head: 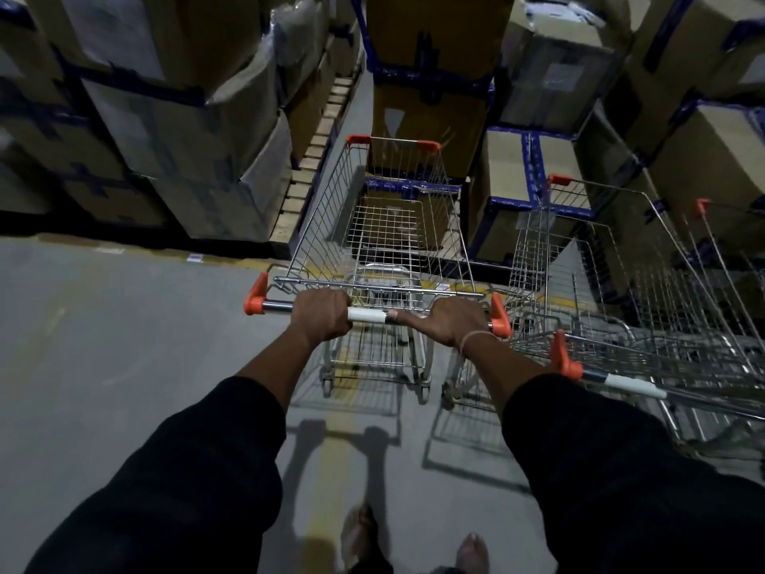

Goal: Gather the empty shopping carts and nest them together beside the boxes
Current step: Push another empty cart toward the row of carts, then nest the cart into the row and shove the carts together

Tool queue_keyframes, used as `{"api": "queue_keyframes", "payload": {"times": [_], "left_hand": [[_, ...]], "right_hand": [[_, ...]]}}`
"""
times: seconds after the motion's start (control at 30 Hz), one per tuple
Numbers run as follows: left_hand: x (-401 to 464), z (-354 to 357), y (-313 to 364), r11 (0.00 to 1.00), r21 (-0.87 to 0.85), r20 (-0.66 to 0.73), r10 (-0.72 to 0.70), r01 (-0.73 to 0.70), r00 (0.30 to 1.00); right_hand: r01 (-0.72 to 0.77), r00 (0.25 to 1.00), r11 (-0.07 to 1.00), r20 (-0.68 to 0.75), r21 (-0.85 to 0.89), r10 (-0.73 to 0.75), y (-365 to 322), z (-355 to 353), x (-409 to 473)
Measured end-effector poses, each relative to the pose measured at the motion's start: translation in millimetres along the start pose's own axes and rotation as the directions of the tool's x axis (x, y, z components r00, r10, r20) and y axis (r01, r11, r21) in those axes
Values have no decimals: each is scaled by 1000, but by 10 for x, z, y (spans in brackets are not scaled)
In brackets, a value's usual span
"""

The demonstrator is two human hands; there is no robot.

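Observation:
An empty wire shopping cart (385, 225) with orange corner caps stands straight ahead of me, nose toward the stacked boxes (430, 109). My left hand (321, 314) is closed around its handle bar (366, 315) left of the white sleeve. My right hand (451, 321) grips the same bar near the right orange end, thumb lying along it. To the right, close beside this cart, a second empty cart (621, 258) stands with another nested into it; its handle (625, 384) is near my right forearm.
Taped cardboard boxes on pallets (174, 130) wall the left side, with a narrow aisle (352, 105) running back. More boxes in blue framing (525, 188) rise at the right. Grey concrete floor (103, 345) with a yellow line lies left and below; my feet show at the bottom.

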State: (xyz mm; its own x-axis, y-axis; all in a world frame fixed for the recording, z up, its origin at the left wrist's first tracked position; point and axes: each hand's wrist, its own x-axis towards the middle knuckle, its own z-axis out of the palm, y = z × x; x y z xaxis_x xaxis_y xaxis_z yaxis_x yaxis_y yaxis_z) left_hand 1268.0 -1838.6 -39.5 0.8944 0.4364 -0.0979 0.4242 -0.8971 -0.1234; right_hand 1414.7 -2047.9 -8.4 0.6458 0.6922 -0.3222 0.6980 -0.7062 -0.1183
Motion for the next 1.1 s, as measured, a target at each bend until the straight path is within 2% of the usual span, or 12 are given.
{"api": "queue_keyframes", "payload": {"times": [0.23, 0.3, 0.43, 0.5, 0.57, 0.7, 0.87, 1.0, 1.1], "left_hand": [[-39, -46, 99, 986, 165, 49, -48, 39, 998], [-72, -74, 191, 986, 163, 60, -41, 30, 997], [-84, -140, 567, 997, -41, 26, 68, -67, 997], [-69, -156, 800, 972, -178, 8, 155, -151, 988], [-59, -222, 1010, 938, -285, 9, 206, -195, 978], [-77, -252, 1228, 952, -192, 33, 250, -239, 968], [-251, -257, 1302, 968, -146, 61, 216, -206, 974], [-374, -242, 1357, 967, -129, 30, 227, -222, 973], [-406, -304, 1391, 973, -90, 65, 219, -213, 974]], "right_hand": [[28, 1000, 999, -14, 24, -27, 18, 19, -7], [17, 1000, 999, 6, 38, -18, 15, 14, -19], [12, 996, 991, 84, 132, -24, 23, -17, -50], [18, 996, 962, 82, 272, -42, 75, -42, -72], [31, 998, 944, 47, 329, -49, 172, -93, -148], [50, 997, 985, 49, 168, -59, 386, -52, -351], [119, 991, 993, -59, 3, -118, 381, 151, -585], [142, 986, 990, -86, -5, -142, 400, 161, -728], [147, 987, 988, -76, 40, -144, 414, 128, -731]]}}
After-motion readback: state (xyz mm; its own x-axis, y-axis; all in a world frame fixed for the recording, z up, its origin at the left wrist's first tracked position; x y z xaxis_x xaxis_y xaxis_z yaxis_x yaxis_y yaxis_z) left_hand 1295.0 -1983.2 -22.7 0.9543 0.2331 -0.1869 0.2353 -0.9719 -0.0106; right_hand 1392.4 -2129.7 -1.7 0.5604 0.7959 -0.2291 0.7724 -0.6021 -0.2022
